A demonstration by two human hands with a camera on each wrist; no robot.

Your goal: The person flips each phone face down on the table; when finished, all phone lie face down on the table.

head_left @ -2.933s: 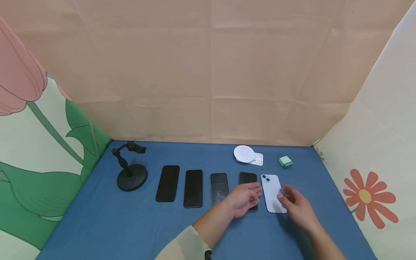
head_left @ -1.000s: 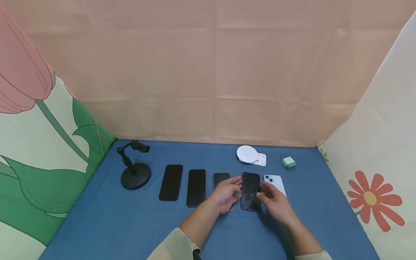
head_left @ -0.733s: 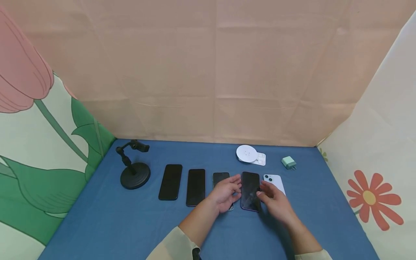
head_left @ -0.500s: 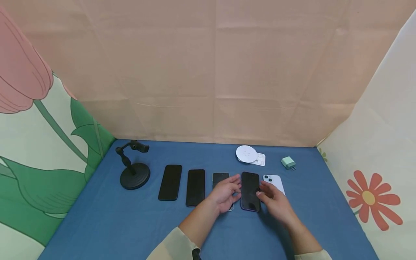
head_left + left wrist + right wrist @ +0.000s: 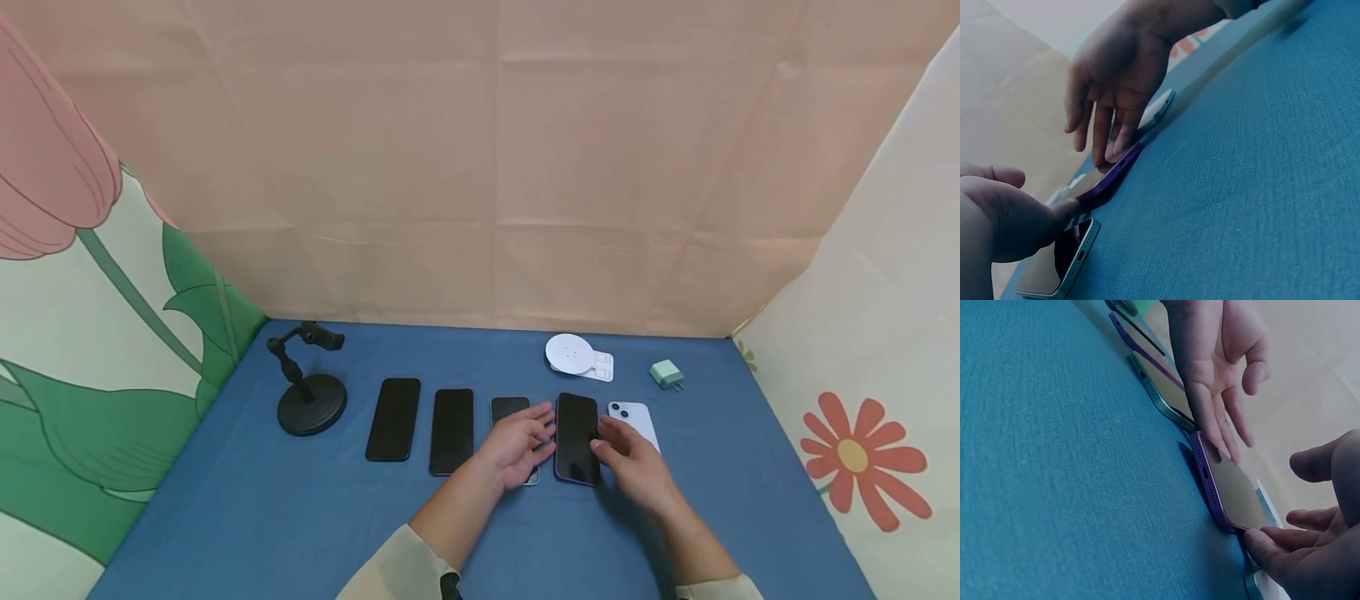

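A black-screened smartphone with a purple frame (image 5: 577, 433) lies between my two hands, its shadow on the cloth beside it. My left hand (image 5: 516, 448) reaches to its left long edge, fingers mostly extended, thumb raised away. Along the right edge my right hand (image 5: 633, 467) has its fingertips close at the near corner, as the right wrist view shows, with the thumb apart. Partly covered by the left hand is a smartphone with a pale frame (image 5: 508, 406). Behind the right fingers a white smartphone (image 5: 639, 419) lies camera side up, half hidden.
Two more black smartphones (image 5: 393, 419) lie to the left in the row. Further left stands a black phone stand (image 5: 311, 406). A white round disc (image 5: 570, 354) on a small white piece and a mint charger plug (image 5: 666, 374) lie behind. Blue cloth (image 5: 315, 517) covers the table.
Both hands have moved left, from around the white smartphone to the purple-framed one. Over the last second the hands barely move; the reflections on the purple-framed phone's screen have shifted.
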